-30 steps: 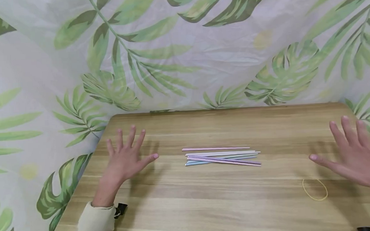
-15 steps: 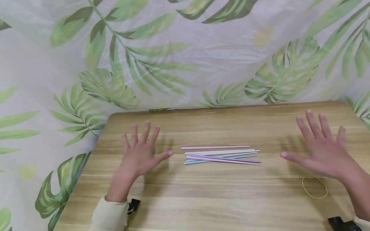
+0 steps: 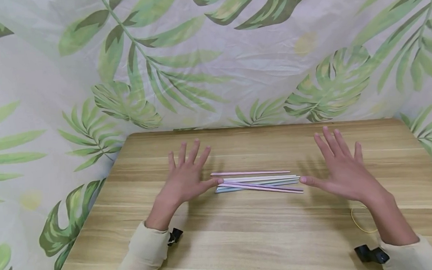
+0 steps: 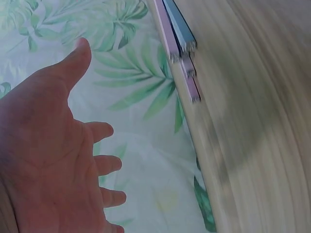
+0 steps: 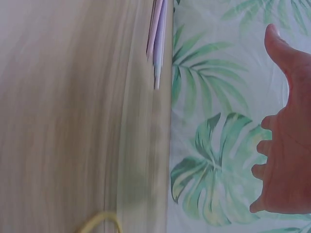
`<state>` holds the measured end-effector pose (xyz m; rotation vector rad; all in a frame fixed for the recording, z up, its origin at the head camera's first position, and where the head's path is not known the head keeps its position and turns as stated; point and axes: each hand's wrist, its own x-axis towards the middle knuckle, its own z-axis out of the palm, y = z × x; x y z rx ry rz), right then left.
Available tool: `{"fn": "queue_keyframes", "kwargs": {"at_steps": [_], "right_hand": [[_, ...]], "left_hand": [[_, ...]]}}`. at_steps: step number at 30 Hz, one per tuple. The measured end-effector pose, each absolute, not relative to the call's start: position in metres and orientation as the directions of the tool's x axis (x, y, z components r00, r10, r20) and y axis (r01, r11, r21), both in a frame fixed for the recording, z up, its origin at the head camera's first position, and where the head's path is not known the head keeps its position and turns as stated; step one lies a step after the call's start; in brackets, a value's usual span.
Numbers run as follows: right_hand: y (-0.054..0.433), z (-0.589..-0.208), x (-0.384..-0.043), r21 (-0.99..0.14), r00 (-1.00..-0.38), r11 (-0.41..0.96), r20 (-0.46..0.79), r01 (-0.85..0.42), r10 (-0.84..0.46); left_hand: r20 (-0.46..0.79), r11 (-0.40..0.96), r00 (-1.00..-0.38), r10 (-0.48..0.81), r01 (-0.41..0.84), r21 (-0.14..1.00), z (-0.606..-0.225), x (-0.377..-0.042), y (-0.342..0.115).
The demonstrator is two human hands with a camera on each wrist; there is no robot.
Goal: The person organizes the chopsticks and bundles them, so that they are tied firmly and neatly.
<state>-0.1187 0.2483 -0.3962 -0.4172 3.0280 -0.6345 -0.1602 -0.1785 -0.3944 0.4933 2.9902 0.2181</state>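
Largest: the leaf-print cloth (image 3: 257,80), hung behind the far edge of the bench and round its left side; presumably a plain screen for the work area. Next, the bench (image 3: 280,241), wood-grained, its two far corners rounded, near edge out of sight.

Pale sleeves (image 3: 150,244) come in from the near side. Left hand (image 3: 183,181): above the bench toward its left edge, fingers straight and fanned, gripping nothing. Right hand (image 3: 346,177): toward the right edge, same posture, also holding nothing. Shadows lie off to the side of both, and the wrist views show gaps, so I judge neither touches anything. From the head view the thumbs overlap or meet the ends of the sticks; that looks like an effect of viewing angle. The spread seems meant to leave the sticks clear between the hands.

Pile of sticks (image 3: 262,188): pink, purple, white, blue; midway between the side edges, nearer the far edge. They cross at shallow angles, as if laid down loosely. One pink stick (image 3: 250,173) lies apart, nearly parallel to the far edge.

Black mounts (image 3: 371,254) sit at the cuffs, likely for the wrist cameras.

Smallest: yellow band (image 3: 363,226), toward the right edge, nearer the person than the sticks, partly hidden by the right forearm.
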Motion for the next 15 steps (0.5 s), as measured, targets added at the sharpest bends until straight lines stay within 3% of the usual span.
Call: {"fn": "queue_keyframes", "kwargs": {"at_steps": [15], "right_hand": [[0.209,-0.392,-0.136,-0.433,-0.936,0.840,0.028,-0.328,-0.351]], "left_hand": [[-0.106,0.895,-0.905,0.411,0.379,0.234,-0.396,-0.170,-0.137]]}}
